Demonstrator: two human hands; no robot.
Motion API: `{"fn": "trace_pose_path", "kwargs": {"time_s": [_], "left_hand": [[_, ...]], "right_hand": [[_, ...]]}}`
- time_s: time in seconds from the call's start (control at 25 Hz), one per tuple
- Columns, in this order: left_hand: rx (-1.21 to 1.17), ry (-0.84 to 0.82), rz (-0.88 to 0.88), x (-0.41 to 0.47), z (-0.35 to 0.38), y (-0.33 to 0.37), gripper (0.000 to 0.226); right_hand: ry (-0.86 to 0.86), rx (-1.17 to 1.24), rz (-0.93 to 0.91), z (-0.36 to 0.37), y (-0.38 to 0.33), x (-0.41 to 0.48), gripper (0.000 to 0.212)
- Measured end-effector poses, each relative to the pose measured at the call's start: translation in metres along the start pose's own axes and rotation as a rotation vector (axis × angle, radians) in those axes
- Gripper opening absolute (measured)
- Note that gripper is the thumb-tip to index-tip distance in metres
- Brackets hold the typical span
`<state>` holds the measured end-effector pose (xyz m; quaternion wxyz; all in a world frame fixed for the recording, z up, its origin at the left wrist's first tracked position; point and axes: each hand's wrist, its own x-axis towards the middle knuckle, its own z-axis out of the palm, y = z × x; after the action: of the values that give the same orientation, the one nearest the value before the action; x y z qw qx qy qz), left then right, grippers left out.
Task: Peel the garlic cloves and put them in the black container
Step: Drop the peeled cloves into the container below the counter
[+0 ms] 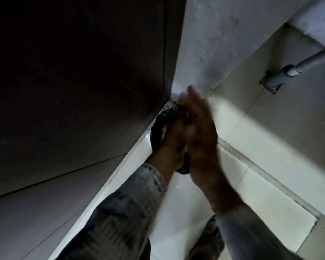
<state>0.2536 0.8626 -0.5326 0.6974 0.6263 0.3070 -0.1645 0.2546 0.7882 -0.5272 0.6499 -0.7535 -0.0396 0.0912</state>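
My right hand (pixel 201 139), fingers straight, pressed against my left hand (pixel 174 139), fingers unreadable; black container (pixel 155 128) beneath, likely catching scraps.

Single head-worn view, steeply downward, close over the floor (pixel 270 162)

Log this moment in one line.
left hand over black container | right hand flat beside it, blurred | container on tiled floor | garlic not visible

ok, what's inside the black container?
Of the black container only an arc of rim and a sliver of the inside show, with blurry pale flecks. The left hand and the right hand cover the rest; what lies there cannot be seen.
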Motion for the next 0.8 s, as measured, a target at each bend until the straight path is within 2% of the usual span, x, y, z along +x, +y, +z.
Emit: {"fn": "trace_pose_path", "kwargs": {"time_s": [0.04, 0.08, 0.12, 0.16, 0.2, 0.24, 0.28, 0.32, 0.36, 0.4, 0.44, 0.48, 0.52, 0.56, 0.64, 0.68, 0.72, 0.8], "left_hand": [[-0.119, -0.027, -0.033, -0.008, 0.006, 0.005, 0.105], [-0.088, -0.014, 0.097, -0.018, 0.009, 0.004, 0.091], [-0.112, 0.021, 0.196, -0.021, 0.010, -0.005, 0.071], [-0.149, 0.080, 0.237, -0.020, 0.001, -0.021, 0.058], [-0.173, 0.144, 0.172, -0.008, 0.000, -0.038, 0.050], [-0.178, 0.167, 0.122, -0.002, -0.002, -0.042, 0.045], [-0.187, 0.159, 0.033, 0.011, 0.005, -0.049, 0.042], [0.035, 0.256, -0.011, 0.012, 0.013, -0.043, 0.044], [0.207, 0.388, 0.081, 0.010, 0.019, -0.036, 0.050], [0.220, 0.368, 0.166, 0.000, 0.024, -0.020, 0.057], [0.103, 0.236, 0.335, -0.009, 0.022, -0.009, 0.059], [0.067, 0.150, 0.399, -0.010, 0.017, -0.004, 0.056], [0.102, 0.130, 0.435, -0.004, 0.006, -0.009, 0.053], [0.091, 0.113, 0.355, 0.008, -0.009, -0.014, 0.051], [-0.174, 0.051, -0.022, 0.019, -0.013, -0.002, 0.062], [-0.277, -0.004, -0.085, 0.015, -0.013, 0.005, 0.072], [-0.276, -0.012, -0.042, 0.010, -0.012, 0.010, 0.076], [-0.146, -0.006, 0.044, -0.003, -0.011, 0.014, 0.061]], "right_hand": [[-0.010, 0.086, 0.095, -0.001, 0.015, 0.003, 0.040], [-0.019, 0.131, 0.224, 0.004, 0.020, 0.006, 0.033], [-0.039, 0.303, 0.366, 0.001, 0.019, 0.013, 0.026], [-0.114, 0.315, 0.392, 0.004, 0.020, 0.017, 0.022], [-0.145, 0.263, 0.351, 0.006, 0.002, 0.020, 0.024], [-0.086, 0.089, 0.202, 0.002, -0.007, 0.026, 0.030], [-0.155, 0.092, 0.158, 0.001, -0.019, 0.022, 0.035], [-0.110, 0.107, 0.149, 0.001, -0.006, 0.016, 0.033], [-0.023, 0.005, 0.218, 0.001, 0.008, 0.013, 0.031], [0.017, -0.041, 0.308, -0.002, 0.015, 0.013, 0.028], [0.005, -0.141, 0.231, -0.005, 0.019, 0.017, 0.026], [-0.024, -0.092, 0.190, -0.003, 0.023, 0.022, 0.028], [-0.061, -0.059, 0.176, -0.005, 0.014, 0.020, 0.036], [-0.023, -0.067, 0.153, -0.007, -0.003, 0.017, 0.044], [0.022, -0.176, -0.158, -0.005, -0.008, 0.018, 0.045], [-0.032, -0.303, -0.224, -0.004, 0.014, 0.013, 0.046], [-0.100, -0.421, -0.120, -0.004, 0.039, 0.008, 0.047], [-0.206, -0.584, 0.165, -0.008, 0.063, 0.012, 0.053]]}}
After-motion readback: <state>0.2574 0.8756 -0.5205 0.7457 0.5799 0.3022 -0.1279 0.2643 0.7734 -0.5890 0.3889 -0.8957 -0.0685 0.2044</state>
